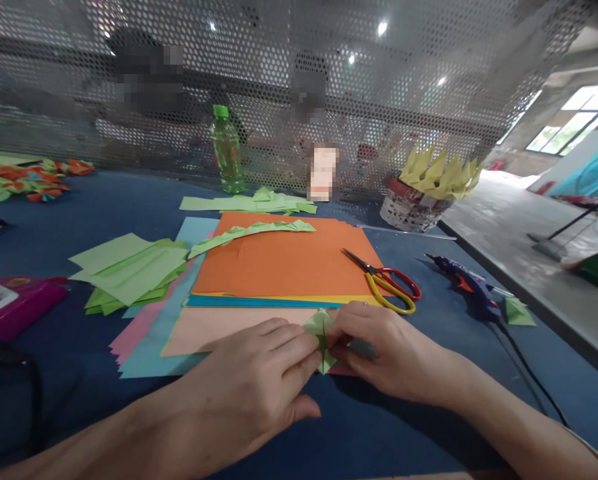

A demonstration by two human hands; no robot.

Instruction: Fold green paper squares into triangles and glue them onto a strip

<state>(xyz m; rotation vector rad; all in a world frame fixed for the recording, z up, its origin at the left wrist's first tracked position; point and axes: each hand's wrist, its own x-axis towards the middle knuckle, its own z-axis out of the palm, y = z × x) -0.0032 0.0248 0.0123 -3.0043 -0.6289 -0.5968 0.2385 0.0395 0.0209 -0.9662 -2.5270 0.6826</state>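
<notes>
Pressed together at the near middle of the blue cloth-covered table (79, 213): left hand (259, 387) and right hand (389, 353), fingertips meeting, both pinched on a small folded light-green paper piece (321, 330). Held just at the near edge of a stack of coloured sheets, with its points sticking out above and below the fingers.

Directly beyond the hands: a large orange paper sheet (279, 263) lying on top of yellow, blue and peach sheets, with pink and pale blue ones spreading out to the left. Draped across the far part of the orange sheet: a long chain of folded green paper pieces (251, 232).

To the left of the stack: a loose pile of light-green paper squares (129, 270); further left, a magenta pouch (23, 303).

To the right, partly on the orange sheet: scissors with red and yellow handles (391, 285), blades apart. Further right: a blue glue gun (471, 290) with a black cord trailing near, and a small green folded triangle (519, 312) just beside it.

Far side: a green plastic bottle (227, 150) standing upright, a round woven basket topped with yellow paper points (421, 200), and a perforated metal screen (279, 80) behind.
</notes>
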